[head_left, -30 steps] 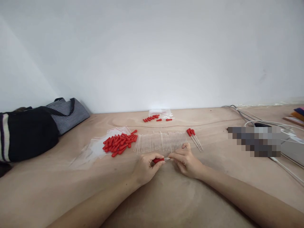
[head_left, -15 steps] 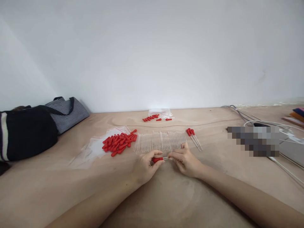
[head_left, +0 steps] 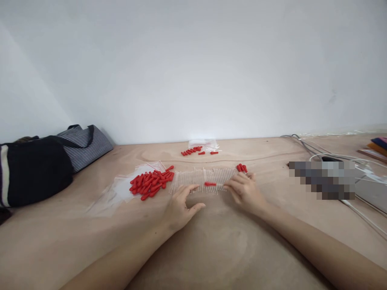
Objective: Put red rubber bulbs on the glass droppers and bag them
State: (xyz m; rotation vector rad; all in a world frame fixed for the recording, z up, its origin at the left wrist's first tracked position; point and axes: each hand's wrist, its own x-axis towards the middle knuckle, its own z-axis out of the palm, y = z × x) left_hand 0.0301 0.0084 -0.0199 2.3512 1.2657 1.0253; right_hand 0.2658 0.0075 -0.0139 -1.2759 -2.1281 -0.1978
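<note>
In the head view, the red bulb [head_left: 210,184] is already seated on a clear tube [head_left: 219,185], and that dropper is held by the right hand [head_left: 246,195] alone. Its tube end is pinched between the fingers there, and the bulb is pointed toward the person's left, over the row of clear tubes [head_left: 184,179]. The left hand [head_left: 178,211] is open and empty: thumb and forefinger are spread apart, near the bulb but clear of it. So the joining of this pair is judged to be done, with only one hand needed for its support; how firmly the bulb is seated cannot be told. Just beyond the right hand, the red tops of the grouped droppers [head_left: 240,167] are seen, their tubes mostly hidden by the fingers. Over on the left, a pile of red bulbs [head_left: 149,183] is heaped partly on the plastic bags [head_left: 116,191], beside the tube row, so plenty of loose parts are left unpaired. Farther back on the tabletop [head_left: 193,257], smaller red bulbs [head_left: 189,152] are laid out by a clear packet [head_left: 211,143]. A black bag [head_left: 39,173] is set at the far left, and cables [head_left: 305,147] are strewn at the right.
</note>
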